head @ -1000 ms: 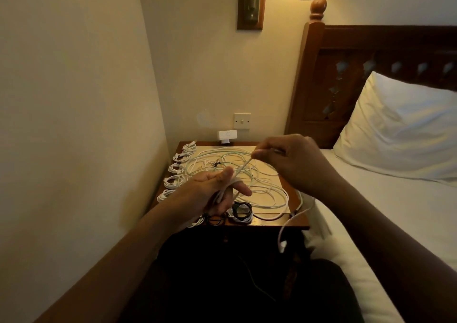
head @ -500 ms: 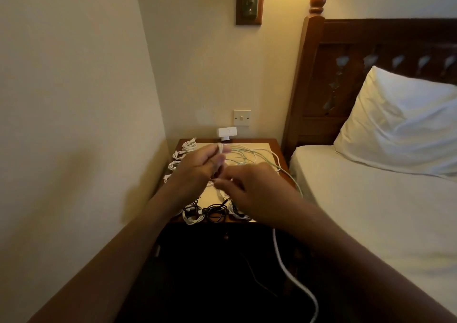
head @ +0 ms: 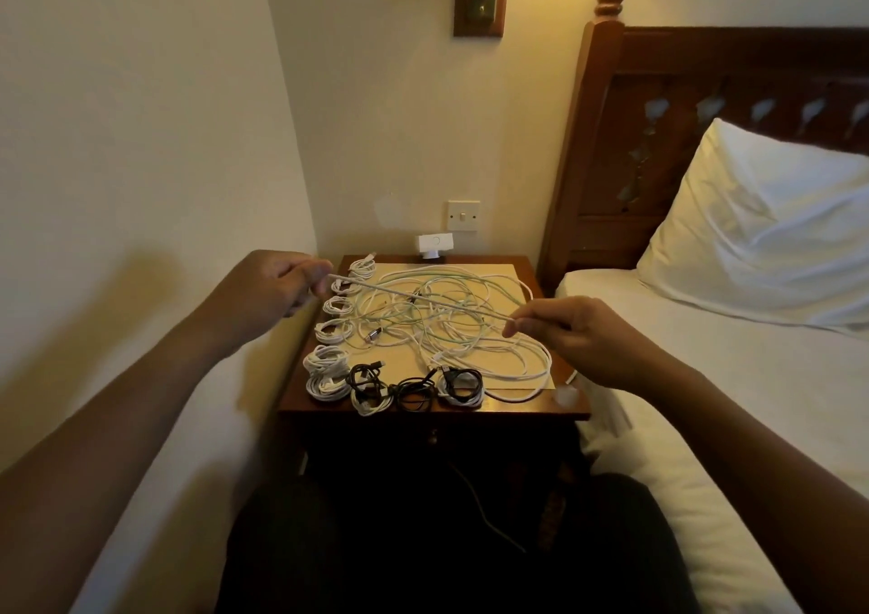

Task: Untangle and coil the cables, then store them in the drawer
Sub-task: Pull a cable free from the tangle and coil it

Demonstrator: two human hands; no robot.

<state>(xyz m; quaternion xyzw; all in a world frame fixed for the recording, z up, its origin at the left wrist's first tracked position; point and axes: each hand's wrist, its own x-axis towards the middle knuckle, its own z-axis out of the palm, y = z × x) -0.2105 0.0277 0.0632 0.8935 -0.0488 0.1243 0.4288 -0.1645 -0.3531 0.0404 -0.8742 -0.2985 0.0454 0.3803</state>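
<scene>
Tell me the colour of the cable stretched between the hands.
White; the head view shows the cable clearly.

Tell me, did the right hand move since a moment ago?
Yes. The right hand slid from the front middle of the nightstand to its bed-side edge, stretching the white cable.

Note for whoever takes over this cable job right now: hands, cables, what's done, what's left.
Left hand and right hand each pinch one white cable, stretched between them above the nightstand.
A loose tangle lies on its top; coils line the left and front edges.
Done: those coils. Left: untangle and coil the rest, then put everything in the drawer, which looks shut.
</scene>
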